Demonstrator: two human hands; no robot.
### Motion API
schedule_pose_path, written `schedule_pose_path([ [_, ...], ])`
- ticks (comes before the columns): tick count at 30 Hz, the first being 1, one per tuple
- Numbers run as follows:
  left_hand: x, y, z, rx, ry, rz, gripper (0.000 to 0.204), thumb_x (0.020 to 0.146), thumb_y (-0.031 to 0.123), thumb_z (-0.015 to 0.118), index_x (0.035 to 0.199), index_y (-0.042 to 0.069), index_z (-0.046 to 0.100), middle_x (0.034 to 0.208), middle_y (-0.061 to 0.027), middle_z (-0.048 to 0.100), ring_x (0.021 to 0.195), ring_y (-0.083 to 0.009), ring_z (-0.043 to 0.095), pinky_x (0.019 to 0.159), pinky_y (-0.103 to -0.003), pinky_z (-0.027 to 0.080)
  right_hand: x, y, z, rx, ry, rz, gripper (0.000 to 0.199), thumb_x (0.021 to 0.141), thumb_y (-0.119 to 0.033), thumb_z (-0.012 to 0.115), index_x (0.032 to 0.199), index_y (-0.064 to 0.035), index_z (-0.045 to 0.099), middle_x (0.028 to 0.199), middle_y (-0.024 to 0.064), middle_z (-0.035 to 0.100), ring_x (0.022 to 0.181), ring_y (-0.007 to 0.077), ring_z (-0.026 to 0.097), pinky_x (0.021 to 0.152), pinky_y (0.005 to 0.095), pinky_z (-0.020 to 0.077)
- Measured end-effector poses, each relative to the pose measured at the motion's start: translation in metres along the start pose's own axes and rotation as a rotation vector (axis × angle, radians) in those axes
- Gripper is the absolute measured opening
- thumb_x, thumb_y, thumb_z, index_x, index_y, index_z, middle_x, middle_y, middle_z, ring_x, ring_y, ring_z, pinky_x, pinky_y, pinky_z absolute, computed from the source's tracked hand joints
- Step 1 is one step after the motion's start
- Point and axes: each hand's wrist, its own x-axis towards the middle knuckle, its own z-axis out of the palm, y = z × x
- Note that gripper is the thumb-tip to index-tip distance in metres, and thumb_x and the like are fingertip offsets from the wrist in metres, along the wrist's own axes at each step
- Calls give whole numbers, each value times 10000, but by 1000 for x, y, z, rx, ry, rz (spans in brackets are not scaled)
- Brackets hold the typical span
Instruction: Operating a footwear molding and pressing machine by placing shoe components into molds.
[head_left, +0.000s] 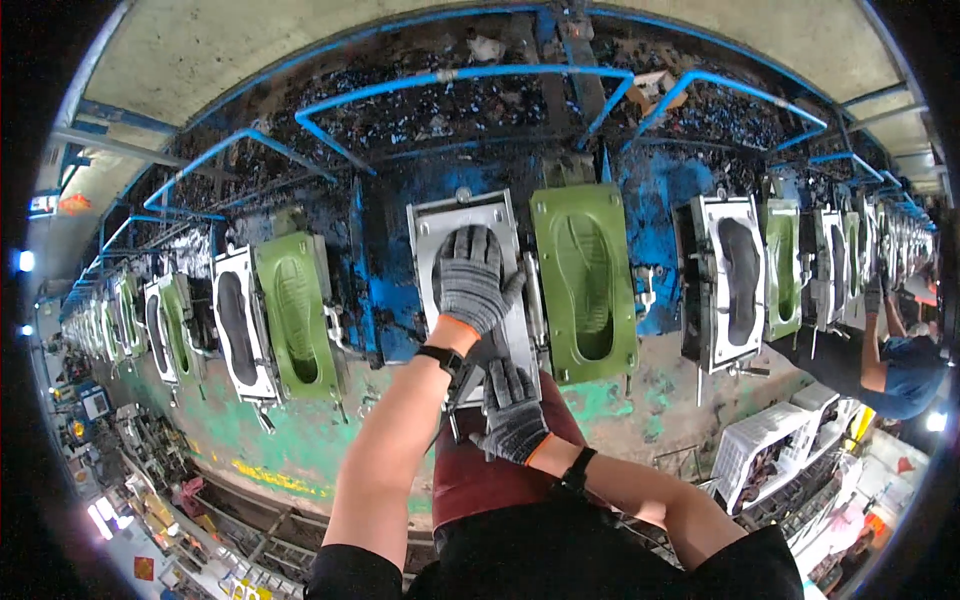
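Note:
A silver metal mould half [420,220] lies face up in front of me, with a dark grey sole-shaped piece [487,348] in it, mostly hidden by my hands. My left hand [470,285], in a grey knitted glove with an orange cuff, lies over the far part of that piece, fingers stretched forward and thumb out to the side. Nearer to me, my right hand [512,415], gloved alike, rests at the near end of the mould with its fingers extended. Hinged beside it on the right is the green mould half [622,290], showing a sole-shaped hollow.
Similar mould pairs stand in a row to both sides, among them a green half [290,310] and a silver one [742,290]. Blue pipe rails [470,73] run behind. At the right are a white plastic crate [765,450] and another person [905,370].

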Motion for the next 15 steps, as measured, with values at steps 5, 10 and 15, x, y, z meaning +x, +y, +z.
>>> schedule_pose_path([
  [5,0,-1,-1,-26,-21,3,827,786,563,661,1349,-28,529,1377,-219,502,1304,-400,436,1127,-551,304,-3,3,10,-29,39,-21,1136,692,-597,731,1461,135,329,1586,346,170,1446,516,230,1171,616,215],
  [10,8,-8,-7,-164,64,23,674,797,497,678,1250,9,574,1294,-194,528,1261,-401,461,1099,-537,343,2,5,13,-3,57,-16,1137,651,-589,742,1432,148,370,1541,368,264,1433,530,262,1202,602,164],
  [15,-12,-11,11,-349,284,38,674,851,369,641,1372,-31,490,1416,-266,461,1325,-466,404,1149,-579,278,1,2,10,-14,31,11,1137,661,-542,775,1462,133,330,1589,321,195,1457,489,233,1193,593,211],
])
